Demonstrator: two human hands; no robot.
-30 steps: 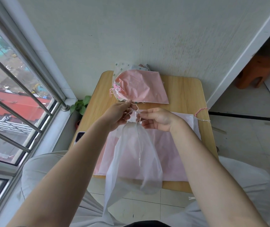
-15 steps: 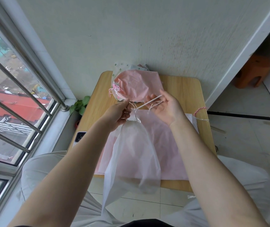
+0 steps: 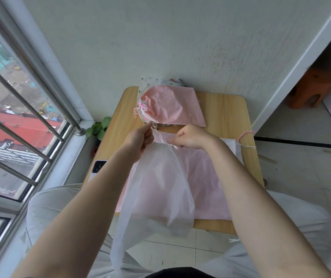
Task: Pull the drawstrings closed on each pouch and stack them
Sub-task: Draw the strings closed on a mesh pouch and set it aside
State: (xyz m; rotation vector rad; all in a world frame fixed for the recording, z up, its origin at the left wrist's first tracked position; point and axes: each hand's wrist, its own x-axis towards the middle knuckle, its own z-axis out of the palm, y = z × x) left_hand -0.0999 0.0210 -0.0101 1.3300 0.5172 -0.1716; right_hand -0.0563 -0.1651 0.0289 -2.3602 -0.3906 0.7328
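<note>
A sheer white drawstring pouch (image 3: 160, 189) hangs in front of me over the small wooden table (image 3: 224, 109), its mouth gathered. My left hand (image 3: 140, 140) pinches the gathered neck. My right hand (image 3: 190, 138) grips the white drawstring beside the neck, fingers curled. At the table's far side lies a stack of closed pouches, a pink one (image 3: 170, 107) on top with its pink string tied at the left. A flat pink pouch (image 3: 206, 177) lies beneath my arms, and a white pouch (image 3: 233, 146) with a pink cord peeks out at the right.
A phone (image 3: 98, 167) rests on the table's left edge. A window with metal bars (image 3: 20, 117) runs along the left, with a small green plant (image 3: 98, 129) below it. An orange stool (image 3: 311, 87) stands at the right. The wall is close behind the table.
My right hand, which had pulled the drawstring away to the upper right, has come back down next to the pouch neck. The left hand stays at the neck.
</note>
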